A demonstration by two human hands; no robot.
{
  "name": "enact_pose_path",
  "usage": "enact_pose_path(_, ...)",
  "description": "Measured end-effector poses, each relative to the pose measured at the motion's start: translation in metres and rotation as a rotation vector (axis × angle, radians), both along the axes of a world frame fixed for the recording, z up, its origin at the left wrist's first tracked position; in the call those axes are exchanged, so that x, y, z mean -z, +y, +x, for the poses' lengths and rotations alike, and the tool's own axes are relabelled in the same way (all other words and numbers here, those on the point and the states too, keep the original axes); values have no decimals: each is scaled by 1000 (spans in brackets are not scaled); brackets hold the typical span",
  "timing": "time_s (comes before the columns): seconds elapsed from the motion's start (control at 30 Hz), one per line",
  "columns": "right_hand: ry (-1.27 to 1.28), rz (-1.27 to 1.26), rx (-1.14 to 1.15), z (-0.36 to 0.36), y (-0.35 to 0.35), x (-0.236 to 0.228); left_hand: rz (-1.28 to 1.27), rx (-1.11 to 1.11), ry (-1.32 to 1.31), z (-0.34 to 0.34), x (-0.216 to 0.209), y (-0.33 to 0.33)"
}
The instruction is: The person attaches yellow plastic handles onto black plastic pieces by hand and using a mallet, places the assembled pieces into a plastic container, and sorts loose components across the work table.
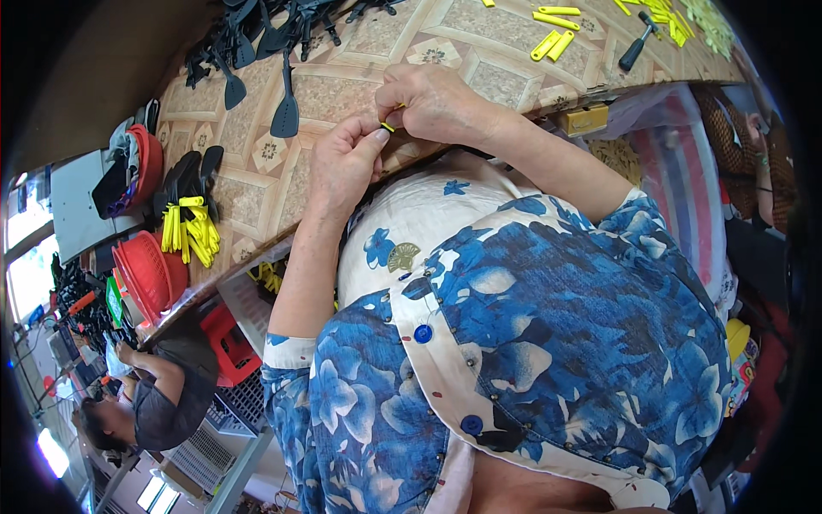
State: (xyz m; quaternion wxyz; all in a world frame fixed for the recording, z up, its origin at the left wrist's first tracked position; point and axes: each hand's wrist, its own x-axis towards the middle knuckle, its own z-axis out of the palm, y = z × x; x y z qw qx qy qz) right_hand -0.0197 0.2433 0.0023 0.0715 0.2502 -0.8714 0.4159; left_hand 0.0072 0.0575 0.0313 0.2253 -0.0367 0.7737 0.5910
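Note:
At the table's near edge, my left hand (pixel 344 163) and my right hand (pixel 438 104) almost meet, both closed. Thumb and fingertips of my left hand pinch a small yellow piece (pixel 388 127). A bit of yellow also shows between the fingers of my right hand; I cannot tell whether it belongs to the same piece, since the fingers hide most of it. Beyond my left hand lies a black paddle-shaped part (pixel 285 113) with a narrow stem. Several more black paddle-shaped parts (pixel 243 51) are heaped at the far left of the tabletop (pixel 342 81).
Yellow strips (pixel 552 44) and a black-handled hammer (pixel 638 47) lie at the far right. On the left are black parts with yellow handles (pixel 190 227), a red basket (pixel 147 272) and a red bowl (pixel 147 158) holding items. Another person (pixel 163 398) sits beyond the left end.

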Motion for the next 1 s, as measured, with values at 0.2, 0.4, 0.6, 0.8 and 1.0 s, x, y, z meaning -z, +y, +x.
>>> enact_pose_path(0.2,172,74,-1,1,-7,0,92,-29,-52,-3,-1,-7)
enact_pose_path(0.4,381,-52,-106,-1,-11,3,220,-5,-74,-8,1,-23)
enact_pose_path(0.6,-162,-167,-131,-7,-5,2,77,11,-36,-5,-12,-12)
enact_pose_path(0.8,-160,-24,-86,-6,2,-12,-187,119,215,-5,-8,-12)
enact_pose_path(1.0,-24,39,84,7,6,-3,-383,271,563,10,-18,7)
